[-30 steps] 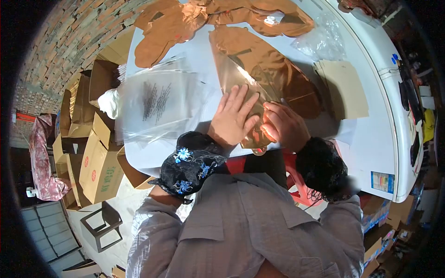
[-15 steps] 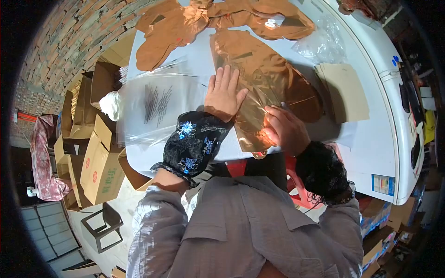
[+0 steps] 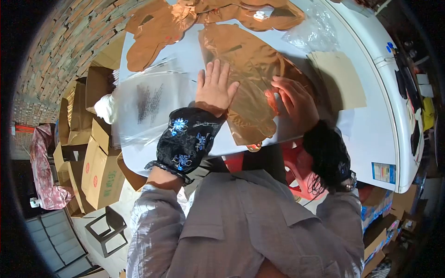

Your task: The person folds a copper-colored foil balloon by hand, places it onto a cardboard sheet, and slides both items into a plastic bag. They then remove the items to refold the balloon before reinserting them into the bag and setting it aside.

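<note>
A flat copper-coloured foil balloon [image 3: 245, 60] lies on the white table in front of me, its right part doubled over. My left hand [image 3: 214, 90] rests palm down on the left edge of the foil, its fingers straight. At the right side of the same foil is my right hand [image 3: 296, 99], with bent fingers at the edge; part of its grip is hidden. Below it the foil narrows to a rounded end near the table's front edge. More copper foil balloons [image 3: 155, 37] lie along the far side.
Clear plastic bags [image 3: 155, 97] with dark print lie left of the foil. Crumpled clear plastic [image 3: 315, 30] and beige sheets [image 3: 340, 76] are to the right. Cardboard boxes [image 3: 104, 167] stand at left, near a dark stool [image 3: 106, 231]. A white appliance [image 3: 394, 129] borders the table's right side.
My right hand has moved up along the foil's right edge, leaving the rounded lower end uncovered. My left hand stays flat on the foil. The whole view has shifted slightly.
</note>
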Demonstrator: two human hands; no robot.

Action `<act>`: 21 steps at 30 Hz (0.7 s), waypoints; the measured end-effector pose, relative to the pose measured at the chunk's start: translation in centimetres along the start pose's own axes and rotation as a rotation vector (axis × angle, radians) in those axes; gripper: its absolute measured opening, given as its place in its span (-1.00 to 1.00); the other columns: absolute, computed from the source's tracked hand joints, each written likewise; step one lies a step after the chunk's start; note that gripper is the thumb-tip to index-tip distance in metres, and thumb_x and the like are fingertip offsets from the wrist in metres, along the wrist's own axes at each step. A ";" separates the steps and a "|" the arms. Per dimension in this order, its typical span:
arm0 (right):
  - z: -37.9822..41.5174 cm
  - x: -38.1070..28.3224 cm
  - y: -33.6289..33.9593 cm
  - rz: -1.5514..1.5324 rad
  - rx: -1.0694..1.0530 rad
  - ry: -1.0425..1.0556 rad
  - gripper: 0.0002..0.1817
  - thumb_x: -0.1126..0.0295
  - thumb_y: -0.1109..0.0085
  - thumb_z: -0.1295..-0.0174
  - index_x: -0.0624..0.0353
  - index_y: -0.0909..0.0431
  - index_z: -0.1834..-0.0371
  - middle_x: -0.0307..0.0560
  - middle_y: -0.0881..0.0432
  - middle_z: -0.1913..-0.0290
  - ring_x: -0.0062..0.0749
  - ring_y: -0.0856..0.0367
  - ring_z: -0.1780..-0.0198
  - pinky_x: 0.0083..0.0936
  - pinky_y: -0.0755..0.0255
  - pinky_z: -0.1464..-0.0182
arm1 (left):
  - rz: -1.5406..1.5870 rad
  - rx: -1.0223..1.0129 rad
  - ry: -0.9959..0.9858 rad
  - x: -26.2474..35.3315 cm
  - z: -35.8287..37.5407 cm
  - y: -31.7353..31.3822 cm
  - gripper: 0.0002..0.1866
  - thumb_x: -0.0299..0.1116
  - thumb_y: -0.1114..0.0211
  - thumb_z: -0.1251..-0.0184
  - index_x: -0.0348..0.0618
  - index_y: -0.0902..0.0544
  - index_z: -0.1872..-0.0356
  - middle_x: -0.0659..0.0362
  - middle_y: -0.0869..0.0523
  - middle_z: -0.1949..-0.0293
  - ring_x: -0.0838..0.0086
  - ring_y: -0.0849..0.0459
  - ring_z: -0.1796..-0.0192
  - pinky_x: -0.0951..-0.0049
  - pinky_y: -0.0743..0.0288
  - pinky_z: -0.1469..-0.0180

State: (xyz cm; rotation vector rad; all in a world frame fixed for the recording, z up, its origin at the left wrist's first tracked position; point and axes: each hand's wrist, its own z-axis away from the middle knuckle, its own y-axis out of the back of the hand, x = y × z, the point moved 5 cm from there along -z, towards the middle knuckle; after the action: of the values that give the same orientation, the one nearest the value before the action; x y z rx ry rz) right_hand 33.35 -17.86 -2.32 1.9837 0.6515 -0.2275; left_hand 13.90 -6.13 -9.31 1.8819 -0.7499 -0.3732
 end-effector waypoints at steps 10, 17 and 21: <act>0.2 3.3 -3.5 0.076 -0.160 0.184 -0.53 0.57 -0.09 -0.20 0.16 -0.50 -0.22 -0.03 -0.49 -0.32 -0.04 -0.39 -0.38 -0.20 -0.30 -0.40 | 0.011 -0.020 -0.010 -0.2 -0.1 0.2 -0.33 0.10 0.10 -0.55 -0.10 -0.21 -0.50 -0.08 -0.22 -0.49 0.01 -0.16 -0.52 -0.12 -0.02 -0.46; -0.1 3.2 -3.3 0.067 -0.159 0.218 -0.62 0.42 -0.12 -0.30 0.16 -0.47 -0.19 0.04 -0.52 -0.26 0.04 -0.43 -0.33 -0.17 -0.32 -0.39 | 0.017 -0.044 0.007 0.5 -0.7 0.8 -0.33 0.11 0.11 -0.55 -0.07 -0.20 -0.51 -0.06 -0.20 -0.51 0.02 -0.14 -0.54 -0.12 0.03 -0.48; -0.1 3.0 -3.2 0.069 -0.174 0.194 -0.64 0.45 -0.05 -0.33 0.18 -0.51 -0.20 0.01 -0.52 -0.28 -0.01 -0.42 -0.36 -0.20 -0.30 -0.41 | -0.003 -0.048 0.022 0.8 -0.9 0.6 -0.33 0.12 0.11 -0.55 -0.04 -0.20 -0.51 -0.03 -0.20 -0.52 0.03 -0.14 -0.54 -0.16 0.04 -0.48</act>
State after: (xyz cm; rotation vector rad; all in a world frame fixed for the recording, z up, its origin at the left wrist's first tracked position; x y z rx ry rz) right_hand 34.15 -15.58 -5.96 1.8703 0.7004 0.0630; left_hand 14.78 -6.15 -8.30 1.8393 -0.7171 -0.3689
